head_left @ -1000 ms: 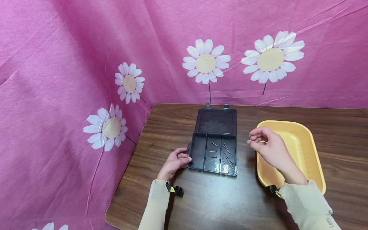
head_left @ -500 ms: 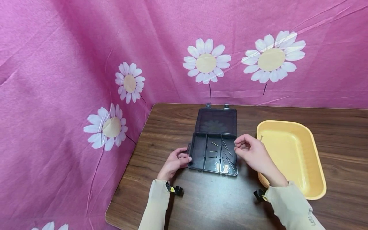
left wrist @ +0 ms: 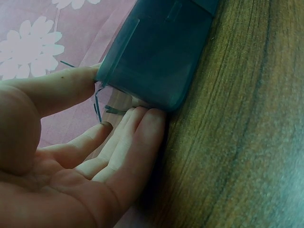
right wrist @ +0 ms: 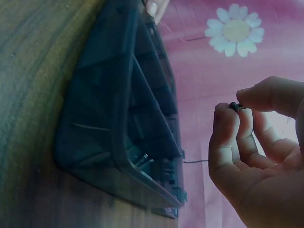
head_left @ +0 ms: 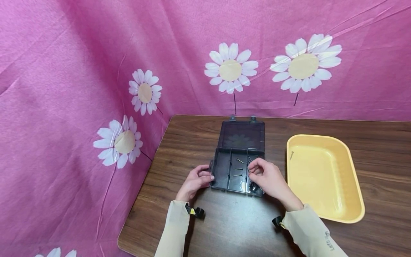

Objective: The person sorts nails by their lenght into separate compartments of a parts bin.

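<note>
A dark see-through compartment box lies on the table with its lid folded back. My left hand holds the box's left side; in the left wrist view the thumb lies at the rim and the fingertips touch the side wall. My right hand is over the right compartment, pinching a small dark screw between thumb and fingers. Several short screws lie in the middle compartment. Longer screws in the right compartment are mostly hidden by the right hand.
To the right stands a yellow plastic tub, with one screw against its left wall. Behind the wooden table hangs a pink cloth printed with daisies.
My right hand has moved left from the yellow tub to over the box's right compartment, carrying the screw. The left hand and the box stay where they were.
</note>
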The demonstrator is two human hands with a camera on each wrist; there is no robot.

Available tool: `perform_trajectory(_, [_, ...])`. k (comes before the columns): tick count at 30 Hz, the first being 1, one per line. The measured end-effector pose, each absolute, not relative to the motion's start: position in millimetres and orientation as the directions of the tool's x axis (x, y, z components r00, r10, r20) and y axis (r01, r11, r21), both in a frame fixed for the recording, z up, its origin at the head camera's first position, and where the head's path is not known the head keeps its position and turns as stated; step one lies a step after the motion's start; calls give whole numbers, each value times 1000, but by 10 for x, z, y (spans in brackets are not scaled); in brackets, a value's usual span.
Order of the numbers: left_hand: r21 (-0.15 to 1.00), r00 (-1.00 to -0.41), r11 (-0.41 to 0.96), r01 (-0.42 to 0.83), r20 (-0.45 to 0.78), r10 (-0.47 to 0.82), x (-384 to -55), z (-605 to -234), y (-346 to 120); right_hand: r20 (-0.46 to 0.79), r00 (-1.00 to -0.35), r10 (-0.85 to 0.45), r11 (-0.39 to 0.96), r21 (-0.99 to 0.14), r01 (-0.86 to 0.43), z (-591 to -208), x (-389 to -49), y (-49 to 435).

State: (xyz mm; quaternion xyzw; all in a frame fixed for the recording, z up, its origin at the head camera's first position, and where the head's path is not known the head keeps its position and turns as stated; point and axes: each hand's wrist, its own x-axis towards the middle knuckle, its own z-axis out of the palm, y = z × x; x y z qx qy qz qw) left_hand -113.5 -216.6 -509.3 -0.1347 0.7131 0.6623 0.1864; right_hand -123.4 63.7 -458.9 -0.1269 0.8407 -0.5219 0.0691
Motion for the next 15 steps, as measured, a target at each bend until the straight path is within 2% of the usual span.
perform_trajectory(15, [890, -891, 109, -444, -451, 57, -1129, -5073, -2173, 26, -945, -325, 470, -863, -185, -4737, -1166, 433])
